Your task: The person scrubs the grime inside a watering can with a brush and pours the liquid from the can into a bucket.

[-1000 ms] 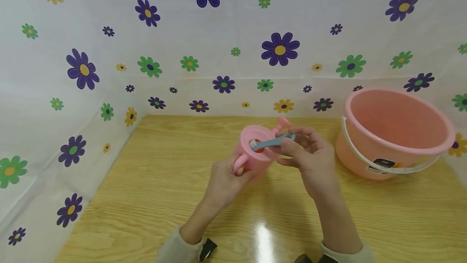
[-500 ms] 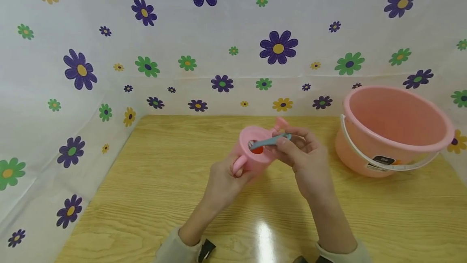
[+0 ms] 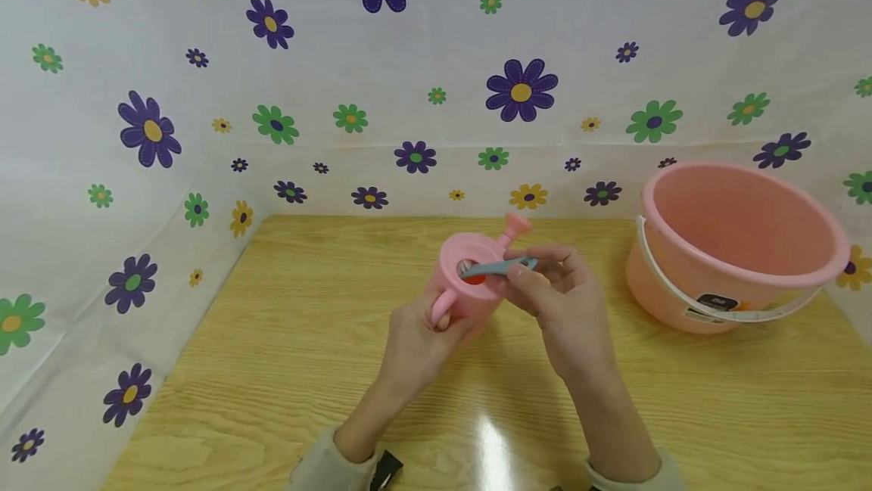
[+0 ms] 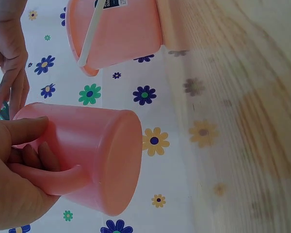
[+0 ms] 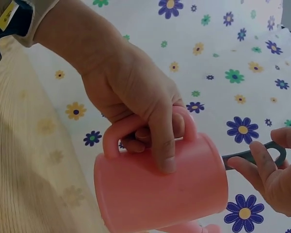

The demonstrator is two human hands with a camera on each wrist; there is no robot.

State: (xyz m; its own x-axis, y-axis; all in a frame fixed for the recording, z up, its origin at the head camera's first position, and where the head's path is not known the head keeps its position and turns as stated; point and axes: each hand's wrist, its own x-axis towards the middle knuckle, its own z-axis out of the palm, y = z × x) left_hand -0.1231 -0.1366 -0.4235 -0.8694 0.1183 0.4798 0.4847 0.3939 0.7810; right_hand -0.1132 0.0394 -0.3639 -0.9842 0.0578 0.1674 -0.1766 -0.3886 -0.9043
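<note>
My left hand [image 3: 418, 340] grips the handle of a pink watering can [image 4: 82, 145], its thumb lying along the can's side. The can is raised off the table and tilted, with its round top opening upward in the head view and its sprinkler spout [image 3: 516, 225] pointing away to the right. My right hand [image 3: 568, 309] pinches a small brush [image 3: 500, 267] with a blue-grey handle that has a hole at its end. The brush's whitish bristle end sits in the can's opening, partly hidden by the rim. In the right wrist view, only the brush handle [image 5: 247, 155] shows beyond the can.
A larger pink bucket [image 3: 681, 287] with a white carrying handle stands on the right of the wooden table [image 3: 286, 309]. A white sheet [image 3: 306, 60] printed with flowers hangs behind the table and on the left.
My right hand has moved slightly left and down with the brush, whose bristle end is now lower in the opening. The watering can has shifted slightly left, still gripped by my left hand.
</note>
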